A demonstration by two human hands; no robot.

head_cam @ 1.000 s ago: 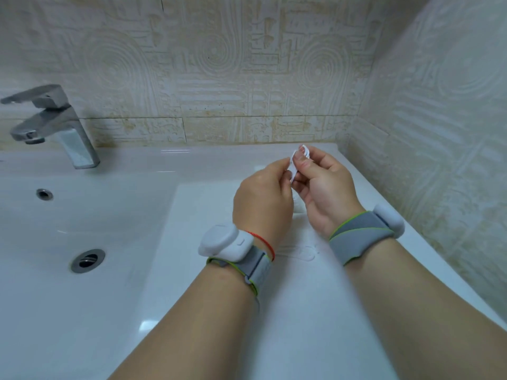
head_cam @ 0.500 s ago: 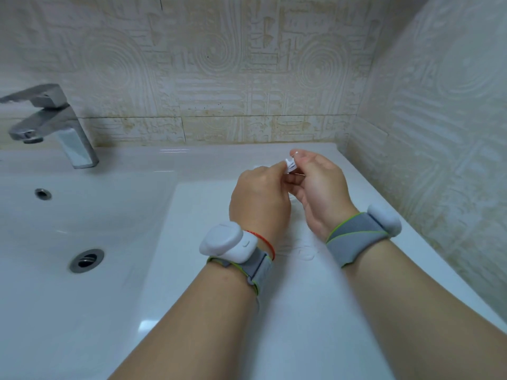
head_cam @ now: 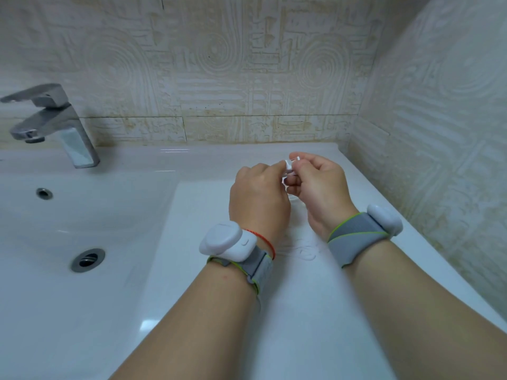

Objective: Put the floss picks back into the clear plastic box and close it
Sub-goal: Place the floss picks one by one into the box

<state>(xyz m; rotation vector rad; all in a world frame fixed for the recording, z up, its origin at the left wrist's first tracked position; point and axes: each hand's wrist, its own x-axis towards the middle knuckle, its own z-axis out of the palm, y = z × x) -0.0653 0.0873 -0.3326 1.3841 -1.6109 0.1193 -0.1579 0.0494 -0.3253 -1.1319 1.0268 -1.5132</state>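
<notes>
**Both hands pinching a small white piece above the desk**

A small white plastic piece (head_cam: 290, 163) with a clear edge is up in the air between my fingertips. It's likely a floss pick, but too small for me to be sure. My left hand (head_cam: 260, 198) has its fingers curled in and nips one side of the piece. My right hand (head_cam: 321, 193) pinches the other side with thumb and forefinger, its other fingers folded under. I judge it takes two hands because the piece is tiny and needs lining up before it goes in.

Faint white floss picks (head_cam: 303, 252) lie loose on the white glossy desk (head_cam: 301, 311), between my wrists, so the refill isn't done. I can't make out the clear plastic box for certain, since clear on white hides it. Nothing shows a lid closed.

There are grey wrist bands with white pods on the left (head_cam: 227, 241) and right (head_cam: 384, 219). The white basin (head_cam: 82, 209) and chrome tap (head_cam: 55, 124) are well off to the left, with beige embossed wall tiles (head_cam: 247, 64) behind.
</notes>
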